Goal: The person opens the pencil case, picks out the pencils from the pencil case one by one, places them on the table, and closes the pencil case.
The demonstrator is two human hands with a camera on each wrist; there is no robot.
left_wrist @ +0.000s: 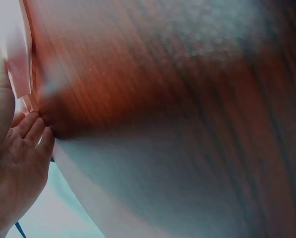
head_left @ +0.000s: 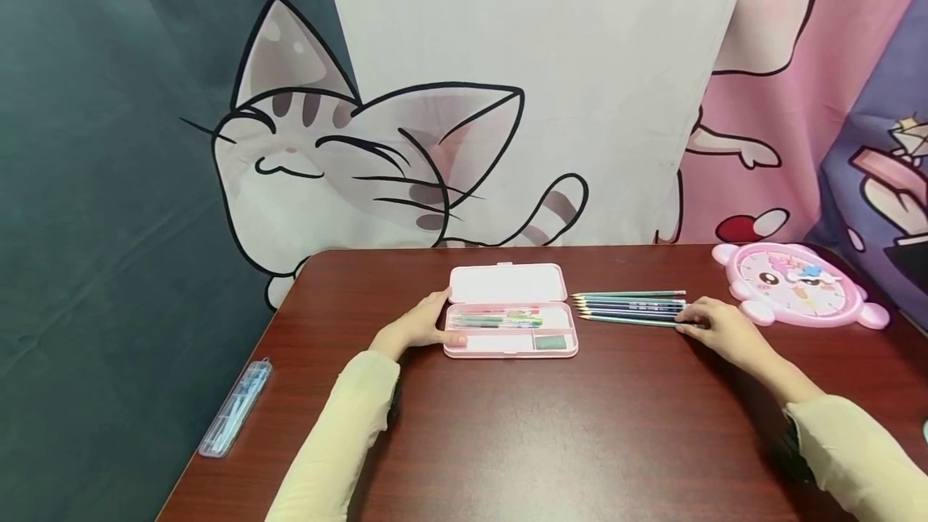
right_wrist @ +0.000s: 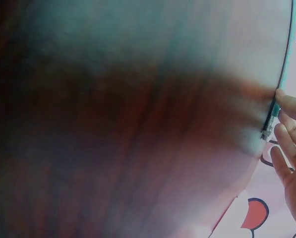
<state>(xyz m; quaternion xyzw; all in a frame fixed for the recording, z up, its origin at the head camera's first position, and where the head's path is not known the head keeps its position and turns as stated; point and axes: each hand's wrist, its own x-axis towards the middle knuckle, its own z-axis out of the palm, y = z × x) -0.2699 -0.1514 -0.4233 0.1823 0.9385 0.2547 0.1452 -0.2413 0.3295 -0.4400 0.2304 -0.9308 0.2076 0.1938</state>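
Observation:
An opened pink pencil case [head_left: 478,353] lies on the table, its lid [head_left: 507,283] folded back. Several coloured pens [head_left: 500,321] and a grey-green eraser [head_left: 551,342] are inside. My left hand [head_left: 423,323] holds the case's left end, thumb over the front left rim and fingers by the lid. To the right of the case, several pencils [head_left: 631,306] lie in a row, points facing left. My right hand [head_left: 721,331] pinches the nearest pencil [head_left: 629,321] at its right end; the right wrist view shows thumb and fingertips at that pencil's end [right_wrist: 267,130].
A pink animal-faced clock [head_left: 797,284] lies at the table's back right, beyond my right hand. A clear blue-tinted plastic case [head_left: 235,409] sits along the left edge. The brown table [head_left: 536,441] ends at a cartoon-printed cloth [head_left: 602,103].

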